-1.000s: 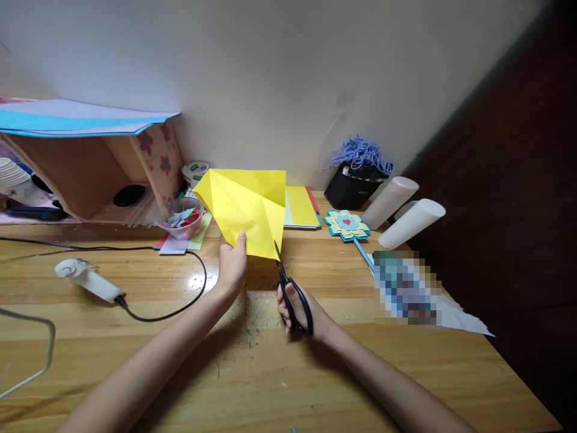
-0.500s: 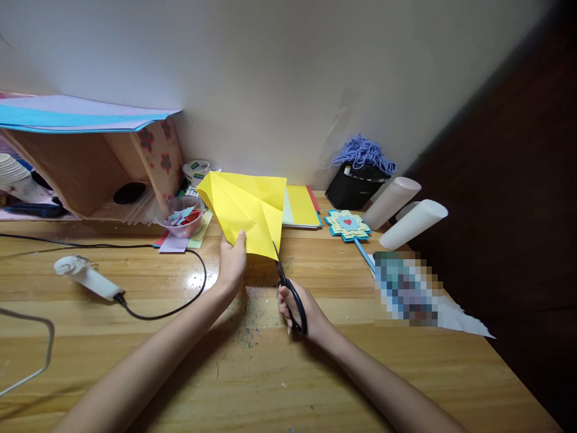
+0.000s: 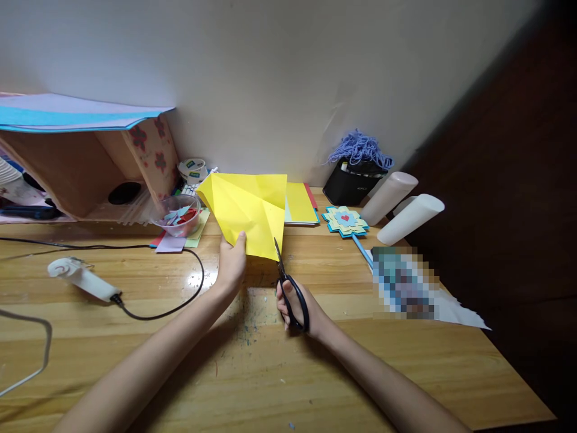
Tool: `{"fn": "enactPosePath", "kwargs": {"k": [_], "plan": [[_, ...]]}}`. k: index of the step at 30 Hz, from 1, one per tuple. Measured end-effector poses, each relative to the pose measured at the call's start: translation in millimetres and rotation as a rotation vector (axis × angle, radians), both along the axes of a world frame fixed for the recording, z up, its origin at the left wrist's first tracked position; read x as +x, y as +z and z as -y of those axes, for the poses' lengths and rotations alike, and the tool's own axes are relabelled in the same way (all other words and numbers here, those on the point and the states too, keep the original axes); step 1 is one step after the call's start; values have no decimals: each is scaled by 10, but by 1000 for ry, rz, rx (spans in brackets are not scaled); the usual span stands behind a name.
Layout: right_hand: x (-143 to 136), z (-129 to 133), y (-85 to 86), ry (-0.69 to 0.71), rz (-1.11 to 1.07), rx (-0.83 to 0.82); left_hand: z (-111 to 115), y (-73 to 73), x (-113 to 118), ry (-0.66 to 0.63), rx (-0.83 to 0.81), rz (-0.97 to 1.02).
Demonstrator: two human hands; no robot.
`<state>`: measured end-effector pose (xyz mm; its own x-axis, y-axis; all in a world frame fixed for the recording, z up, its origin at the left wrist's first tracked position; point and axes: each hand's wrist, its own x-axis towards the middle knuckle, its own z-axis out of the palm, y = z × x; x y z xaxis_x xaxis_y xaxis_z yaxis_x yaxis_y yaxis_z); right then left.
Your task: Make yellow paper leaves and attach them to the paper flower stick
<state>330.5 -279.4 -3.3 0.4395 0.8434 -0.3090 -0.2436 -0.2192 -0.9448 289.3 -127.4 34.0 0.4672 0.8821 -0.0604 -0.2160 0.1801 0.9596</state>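
Observation:
A creased yellow sheet of paper [image 3: 247, 210] is held up above the table by my left hand [image 3: 233, 261], thumb on its front and the other fingers mostly hidden behind. My right hand [image 3: 300, 304] is closed around the black handles of a pair of scissors [image 3: 295, 310]. The blades point up and away, at the paper's lower right corner, with one blade lying over its front. How far the blades are apart is hard to make out.
Left on the wooden table [image 3: 252, 385] lies a white corded glue gun [image 3: 83, 279]. Behind it are a clear bowl of paper scraps [image 3: 178, 216] and a cardboard box [image 3: 155, 150]. To the right are a paper flower [image 3: 345, 221], a black yarn holder [image 3: 349, 183] and white tubes [image 3: 412, 219].
The scissors and right hand have shifted very slightly to the right, and the scissors have turned a little. The paper and left hand stay nearly still. The whole view has shifted a little.

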Motion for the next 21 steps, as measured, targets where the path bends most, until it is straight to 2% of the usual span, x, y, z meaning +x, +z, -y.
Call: {"fn": "enactPosePath", "kwargs": {"k": [4, 11, 21], "plan": [[14, 17, -32, 12, 16, 11, -20, 0, -4, -1, -14, 3], [8, -14, 89, 22, -79, 15, -25, -24, -5, -56, -78, 0], [3, -17, 32, -16, -73, 18, 13, -17, 6, -45, -90, -13]]}}
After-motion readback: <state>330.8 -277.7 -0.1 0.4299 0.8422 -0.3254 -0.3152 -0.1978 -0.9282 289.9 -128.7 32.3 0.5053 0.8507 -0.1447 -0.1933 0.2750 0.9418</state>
